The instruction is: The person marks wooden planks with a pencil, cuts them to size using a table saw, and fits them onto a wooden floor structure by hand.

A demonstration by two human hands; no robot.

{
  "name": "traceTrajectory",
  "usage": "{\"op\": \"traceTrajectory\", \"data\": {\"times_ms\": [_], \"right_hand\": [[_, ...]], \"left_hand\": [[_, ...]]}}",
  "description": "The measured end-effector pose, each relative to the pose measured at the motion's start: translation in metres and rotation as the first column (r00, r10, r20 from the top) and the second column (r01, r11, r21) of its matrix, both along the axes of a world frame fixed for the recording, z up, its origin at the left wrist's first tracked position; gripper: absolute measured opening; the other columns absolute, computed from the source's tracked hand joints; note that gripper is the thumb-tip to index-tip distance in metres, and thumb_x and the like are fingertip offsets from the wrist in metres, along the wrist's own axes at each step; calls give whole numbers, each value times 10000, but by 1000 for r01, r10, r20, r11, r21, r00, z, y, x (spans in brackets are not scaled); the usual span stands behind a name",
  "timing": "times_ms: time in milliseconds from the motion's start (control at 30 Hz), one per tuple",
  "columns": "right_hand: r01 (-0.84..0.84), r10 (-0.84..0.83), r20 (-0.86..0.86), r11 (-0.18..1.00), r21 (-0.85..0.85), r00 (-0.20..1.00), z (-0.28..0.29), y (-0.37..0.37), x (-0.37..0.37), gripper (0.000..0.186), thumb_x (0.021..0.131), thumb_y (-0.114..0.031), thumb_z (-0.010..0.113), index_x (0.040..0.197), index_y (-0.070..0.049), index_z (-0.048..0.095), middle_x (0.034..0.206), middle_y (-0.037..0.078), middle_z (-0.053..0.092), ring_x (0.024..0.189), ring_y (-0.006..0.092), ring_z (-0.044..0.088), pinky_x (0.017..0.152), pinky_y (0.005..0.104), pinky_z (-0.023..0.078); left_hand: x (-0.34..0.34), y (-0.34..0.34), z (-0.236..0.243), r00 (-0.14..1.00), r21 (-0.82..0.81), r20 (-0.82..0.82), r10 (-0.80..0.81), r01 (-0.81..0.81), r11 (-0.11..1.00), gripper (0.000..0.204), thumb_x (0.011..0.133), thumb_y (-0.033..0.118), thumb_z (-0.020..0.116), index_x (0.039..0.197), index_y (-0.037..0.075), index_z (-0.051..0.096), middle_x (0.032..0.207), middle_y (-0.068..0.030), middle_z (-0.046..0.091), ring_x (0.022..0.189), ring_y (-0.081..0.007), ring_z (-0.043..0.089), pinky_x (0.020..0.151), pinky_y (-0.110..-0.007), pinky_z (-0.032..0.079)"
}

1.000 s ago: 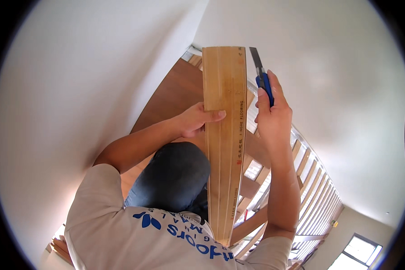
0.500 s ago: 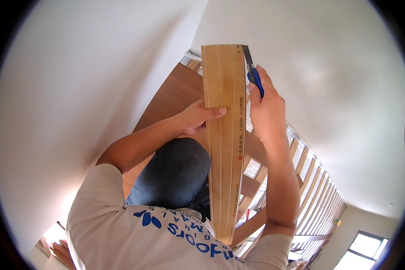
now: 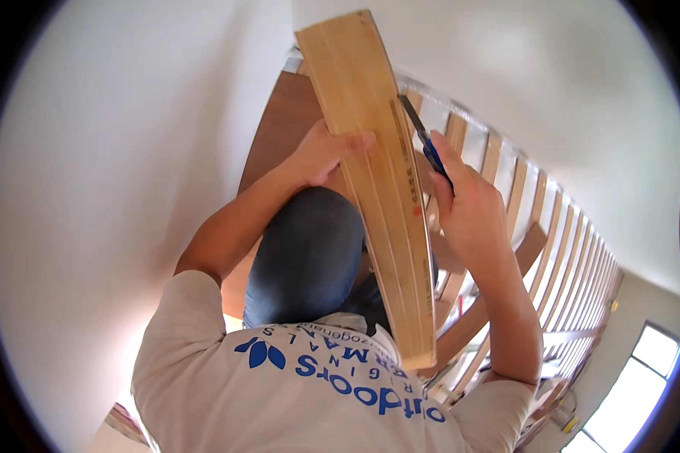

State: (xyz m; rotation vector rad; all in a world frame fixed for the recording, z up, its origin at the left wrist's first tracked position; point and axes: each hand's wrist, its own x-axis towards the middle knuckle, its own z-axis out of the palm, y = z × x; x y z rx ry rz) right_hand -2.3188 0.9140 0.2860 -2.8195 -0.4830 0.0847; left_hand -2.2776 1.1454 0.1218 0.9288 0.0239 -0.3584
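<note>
A long wooden floorboard [image 3: 381,204] stands slanted in front of me, grooved face toward me, its top leaning left. My left hand [image 3: 329,151] grips its left edge, thumb across the face and the other fingers hidden behind. In my right hand [image 3: 465,192] is a utility knife [image 3: 429,147] with a blue and black handle, fingers closed round it. The knife's dark blade points up and left, its tip at the board's right edge, in the upper half. Whether the tip touches the wood I cannot tell.
My bent knee [image 3: 306,253] rises left of the board. Behind it lies laid brown flooring [image 3: 283,113] beside the white wall [image 3: 143,151]. To the right, rows of wooden battens [image 3: 517,196] run over silvery sheeting, with loose planks [image 3: 468,328] across them. A window [image 3: 635,377] is at lower right.
The board has tilted, its top going up and left. The knife has slid from the board's top corner down along its right edge. My left hand still grips the board.
</note>
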Motion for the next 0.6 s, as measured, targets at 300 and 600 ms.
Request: {"op": "traceTrajectory", "data": {"times_ms": [300, 600], "right_hand": [[129, -151, -152, 981, -143, 977, -47, -92, -153, 579, 967, -203, 694, 1510, -264, 504, 886, 76, 653, 669, 267, 688, 567, 400, 558], [119, -181, -213, 954, -274, 960, -95, -195, -303, 745, 815, -37, 693, 1502, -281, 540, 870, 59, 612, 625, 234, 660, 545, 367, 562]], "left_hand": [[-4, -2, -17, 1000, 78, -22, 19, -18, 997, 411, 921, 139, 765, 1286, 23, 615, 1185, -69, 693, 1078, -209, 678, 912, -390, 573], [-4, 8, -23, 991, 210, -91, 94, -74, 975, 621, 992, 370, 680, 1475, 34, 481, 1424, -150, 595, 1308, -306, 574, 1124, -480, 458]]}}
